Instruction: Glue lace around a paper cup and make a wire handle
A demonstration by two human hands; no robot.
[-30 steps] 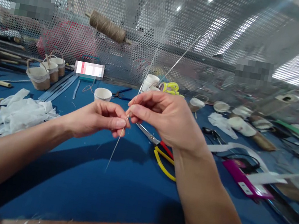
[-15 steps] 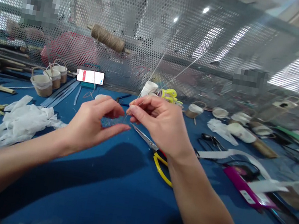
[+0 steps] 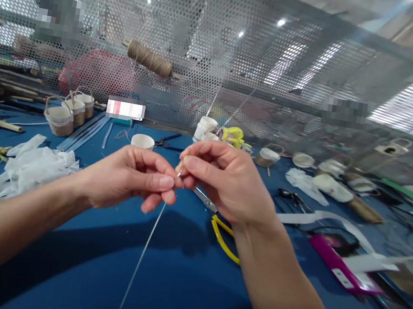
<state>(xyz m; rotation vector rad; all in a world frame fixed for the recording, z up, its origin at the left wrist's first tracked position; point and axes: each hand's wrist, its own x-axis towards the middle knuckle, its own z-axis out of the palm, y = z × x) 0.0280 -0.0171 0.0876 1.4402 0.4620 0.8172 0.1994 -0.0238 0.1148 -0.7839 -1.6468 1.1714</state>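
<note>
My left hand and my right hand meet above the blue table, both pinched on a thin pale strand. The strand runs down from the pinch toward the table's near edge and also rises behind my right hand toward the perforated metal screen. Thumb and forefinger of each hand are pressed together at the same spot. Yellow-handled scissors lie on the table just under my right wrist.
White crumpled material lies at left. Small wrapped baskets, white cups, black scissors, a magenta tool and white strips crowd the back and right. A twine spool hangs on the screen; a person sits behind it.
My left hand, half open half a second ago, has closed into a pinch on the strand again. A longer length of strand now hangs below my hands.
</note>
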